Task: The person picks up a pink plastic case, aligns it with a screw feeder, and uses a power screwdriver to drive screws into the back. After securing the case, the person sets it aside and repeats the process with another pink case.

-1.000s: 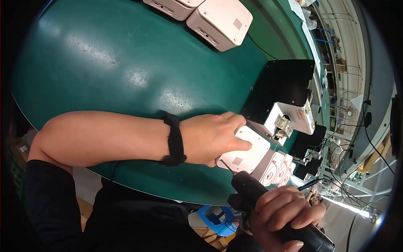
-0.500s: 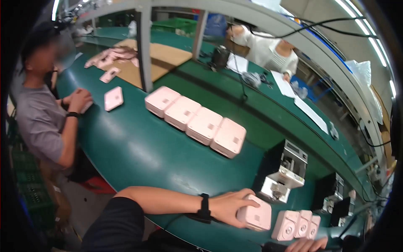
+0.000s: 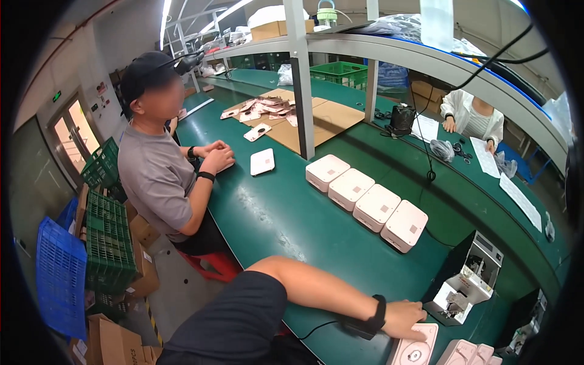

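Note:
My left hand [image 3: 403, 320], with a black band on its wrist, grips the upper edge of a pale pink square case [image 3: 416, 348]. The side of the case with a round recess and a metal centre faces up towards me; its lower end is cut off by the picture's edge. Just right of it stand similar pink cases [image 3: 457, 353], partly cropped. Beyond my hand sits a black and silver bench machine [image 3: 467, 281]. Farther up the bench, several pink cases [image 3: 376, 204] lie in a touching row, small square marks on top. My right hand is out of sight.
A co-worker in a grey shirt [image 3: 157, 173] stands at the left beside a pink panel [image 3: 262, 162]. Flat pink parts [image 3: 267, 108] lie on cardboard. A second machine [image 3: 528, 322] is at the right. Another person [image 3: 477, 117] sits across. Crates [image 3: 61, 274] stand on the left floor.
The view has swung left and up. The case at my left hand now shows its round-recess side instead of its square-marked side. My right hand has left the picture.

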`<state>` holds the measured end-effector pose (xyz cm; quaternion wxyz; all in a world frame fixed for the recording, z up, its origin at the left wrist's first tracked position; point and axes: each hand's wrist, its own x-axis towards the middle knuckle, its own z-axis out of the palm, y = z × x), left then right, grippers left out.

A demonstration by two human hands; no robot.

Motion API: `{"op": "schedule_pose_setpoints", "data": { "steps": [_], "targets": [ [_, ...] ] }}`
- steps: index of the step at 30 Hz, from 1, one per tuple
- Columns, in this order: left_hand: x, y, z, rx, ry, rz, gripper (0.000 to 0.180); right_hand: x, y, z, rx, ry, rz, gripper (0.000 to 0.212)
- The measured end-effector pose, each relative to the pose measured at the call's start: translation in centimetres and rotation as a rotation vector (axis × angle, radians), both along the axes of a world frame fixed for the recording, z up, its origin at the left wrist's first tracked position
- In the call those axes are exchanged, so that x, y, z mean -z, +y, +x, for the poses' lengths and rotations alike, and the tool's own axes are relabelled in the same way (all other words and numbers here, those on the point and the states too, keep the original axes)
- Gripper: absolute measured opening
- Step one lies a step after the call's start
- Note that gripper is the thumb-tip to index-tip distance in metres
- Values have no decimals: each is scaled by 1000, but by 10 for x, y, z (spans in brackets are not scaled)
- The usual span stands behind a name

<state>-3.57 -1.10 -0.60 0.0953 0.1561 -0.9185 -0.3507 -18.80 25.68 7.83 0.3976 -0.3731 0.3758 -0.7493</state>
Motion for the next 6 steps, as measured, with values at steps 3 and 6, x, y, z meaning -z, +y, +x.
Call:
{"op": "schedule_pose_setpoints", "data": {
  "steps": [3,6],
  "targets": [
    [-36,14,21,-24,-11,-13,55,5,-4,0,71,19,-50,36],
    [-27,24,36,109,-15,112,73,5,-10,1,63,18,38,35]
  ]
}}
